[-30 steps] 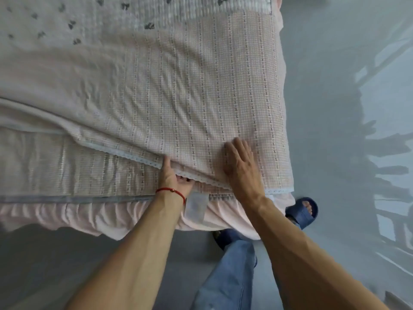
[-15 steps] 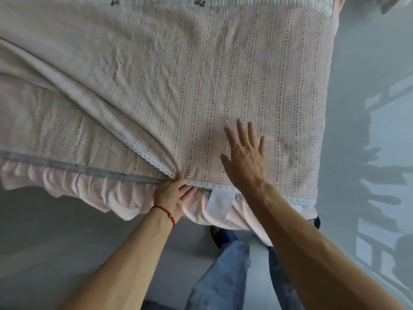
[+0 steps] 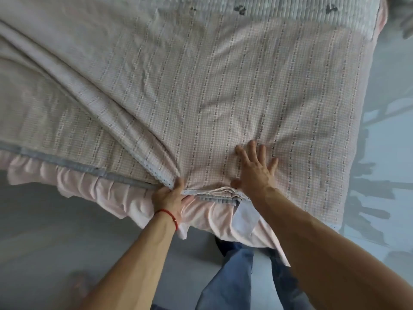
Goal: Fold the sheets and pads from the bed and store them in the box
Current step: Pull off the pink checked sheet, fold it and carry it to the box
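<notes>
While the left hand [image 3: 171, 195] pinches the sheet [image 3: 223, 90] hem, its stripes run away; the right hand [image 3: 254, 168] presses flat.

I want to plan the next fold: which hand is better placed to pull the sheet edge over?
Left hand: it already pinches the sheet's lace edge. The right hand lies flat, probably best for holding.

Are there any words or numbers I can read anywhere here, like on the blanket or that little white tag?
No text can be read in this picture.
White tag hanging at the bed edge below the right hand: looks blank, any print too blurred to tell.
Checked sheet: only woven stripes and crosses, no letters.
Quilted pad at the top: small dark motifs, not words.
</notes>
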`<control>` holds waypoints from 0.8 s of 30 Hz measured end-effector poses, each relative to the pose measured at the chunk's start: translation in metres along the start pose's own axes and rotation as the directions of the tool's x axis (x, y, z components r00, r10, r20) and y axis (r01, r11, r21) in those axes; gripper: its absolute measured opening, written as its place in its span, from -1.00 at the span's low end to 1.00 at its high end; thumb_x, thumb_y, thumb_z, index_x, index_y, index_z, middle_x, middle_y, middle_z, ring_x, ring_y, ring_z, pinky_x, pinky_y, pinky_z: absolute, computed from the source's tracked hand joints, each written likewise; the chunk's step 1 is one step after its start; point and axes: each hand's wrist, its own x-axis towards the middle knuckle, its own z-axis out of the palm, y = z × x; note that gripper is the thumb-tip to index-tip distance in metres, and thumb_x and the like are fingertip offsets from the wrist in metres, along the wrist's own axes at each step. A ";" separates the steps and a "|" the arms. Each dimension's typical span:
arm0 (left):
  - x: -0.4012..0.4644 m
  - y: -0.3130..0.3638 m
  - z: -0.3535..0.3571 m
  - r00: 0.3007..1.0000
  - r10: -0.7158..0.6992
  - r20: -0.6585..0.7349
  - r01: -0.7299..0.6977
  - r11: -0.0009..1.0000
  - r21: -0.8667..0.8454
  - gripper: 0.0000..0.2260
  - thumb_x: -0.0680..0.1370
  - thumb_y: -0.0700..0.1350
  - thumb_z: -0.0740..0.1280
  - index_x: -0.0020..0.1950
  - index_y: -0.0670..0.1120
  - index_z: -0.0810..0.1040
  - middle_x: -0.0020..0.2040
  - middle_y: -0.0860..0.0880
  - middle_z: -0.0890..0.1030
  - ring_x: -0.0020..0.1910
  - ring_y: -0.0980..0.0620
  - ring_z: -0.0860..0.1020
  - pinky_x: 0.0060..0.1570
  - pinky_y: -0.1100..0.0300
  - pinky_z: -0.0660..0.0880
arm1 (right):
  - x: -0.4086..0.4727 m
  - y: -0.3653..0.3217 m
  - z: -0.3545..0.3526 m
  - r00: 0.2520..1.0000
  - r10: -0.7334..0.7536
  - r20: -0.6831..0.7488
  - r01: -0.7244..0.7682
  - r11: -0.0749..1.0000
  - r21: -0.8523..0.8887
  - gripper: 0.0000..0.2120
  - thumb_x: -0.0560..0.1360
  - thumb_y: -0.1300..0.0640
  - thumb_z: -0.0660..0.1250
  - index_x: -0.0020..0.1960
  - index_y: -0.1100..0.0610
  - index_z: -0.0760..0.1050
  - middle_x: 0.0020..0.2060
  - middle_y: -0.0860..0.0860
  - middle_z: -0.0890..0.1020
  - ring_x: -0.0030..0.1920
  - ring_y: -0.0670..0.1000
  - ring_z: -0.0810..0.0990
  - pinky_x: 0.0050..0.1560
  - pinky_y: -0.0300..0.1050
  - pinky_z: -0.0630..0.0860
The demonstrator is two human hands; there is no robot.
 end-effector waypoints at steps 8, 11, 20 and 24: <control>0.038 0.020 0.006 0.967 -0.233 0.100 0.217 0.964 0.151 -0.69 0.57 -0.15 0.46 0.22 -0.32 0.56 0.06 -0.29 0.67 -0.18 -0.20 0.71 -0.38 0.09 0.64 | 0.010 -0.011 0.005 0.995 0.104 0.004 -0.103 0.991 -0.082 -0.03 0.53 -0.04 0.46 0.65 -0.09 -0.18 0.65 0.05 -0.26 0.64 0.21 -0.26 0.51 0.50 -0.15; 0.047 0.025 0.009 0.958 -0.269 0.097 0.250 0.953 0.171 -0.75 0.56 -0.18 0.46 0.14 -0.32 0.57 0.07 -0.30 0.67 -0.21 -0.21 0.71 -0.37 0.05 0.65 | 0.012 -0.017 0.007 0.991 0.131 0.010 -0.127 0.980 -0.154 -0.04 0.57 0.04 0.43 0.66 -0.06 -0.22 0.65 0.08 -0.27 0.63 0.24 -0.26 0.51 0.54 -0.11; 0.057 0.028 0.005 0.924 -0.342 0.169 0.310 0.932 0.190 -0.86 0.60 -0.19 0.41 0.00 -0.27 0.55 -0.08 -0.23 0.68 -0.12 -0.21 0.67 -0.14 -0.02 0.65 | 0.012 -0.024 0.009 0.989 0.140 -0.051 -0.146 0.980 -0.135 -0.09 0.48 0.47 0.27 0.65 -0.03 -0.07 0.66 0.08 -0.20 0.64 0.22 -0.23 0.50 0.55 -0.07; 0.064 0.030 -0.002 0.886 -0.376 0.272 0.328 0.922 0.204 -0.79 0.58 -0.17 0.43 0.15 -0.26 0.57 0.06 -0.28 0.67 -0.08 -0.23 0.69 -0.33 0.06 0.66 | 0.004 -0.012 0.007 0.988 0.107 -0.108 -0.108 0.994 -0.006 -0.08 0.48 0.22 0.48 0.62 -0.15 0.02 0.67 -0.02 -0.09 0.66 0.15 -0.16 0.53 0.49 -0.07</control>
